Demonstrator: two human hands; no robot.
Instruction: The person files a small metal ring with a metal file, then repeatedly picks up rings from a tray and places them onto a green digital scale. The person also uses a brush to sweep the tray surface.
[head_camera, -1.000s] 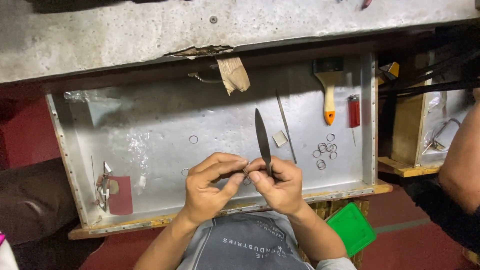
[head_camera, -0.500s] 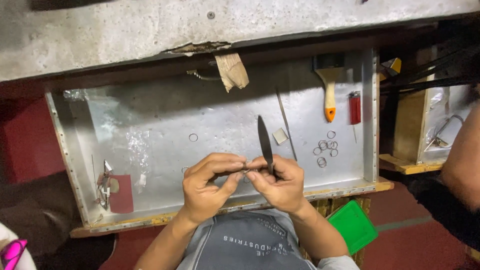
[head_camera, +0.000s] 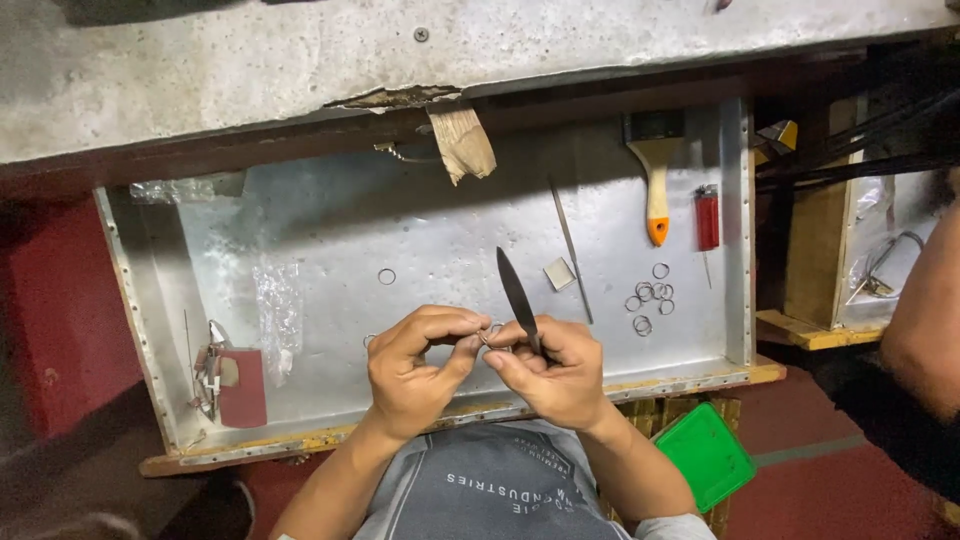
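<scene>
A: Anything changed?
B: Hardly. Both hands stay at the table's near edge; the left hand (head_camera: 415, 370) fingers still pinch a small metal ring (head_camera: 490, 334).
A: And the right hand (head_camera: 550, 372)?
B: Closed round the dark file (head_camera: 517, 294), tip now leaning slightly left.

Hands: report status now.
Left hand and right hand both pinch a small metal ring. Right also grips dark file. Nothing in the way.
</scene>
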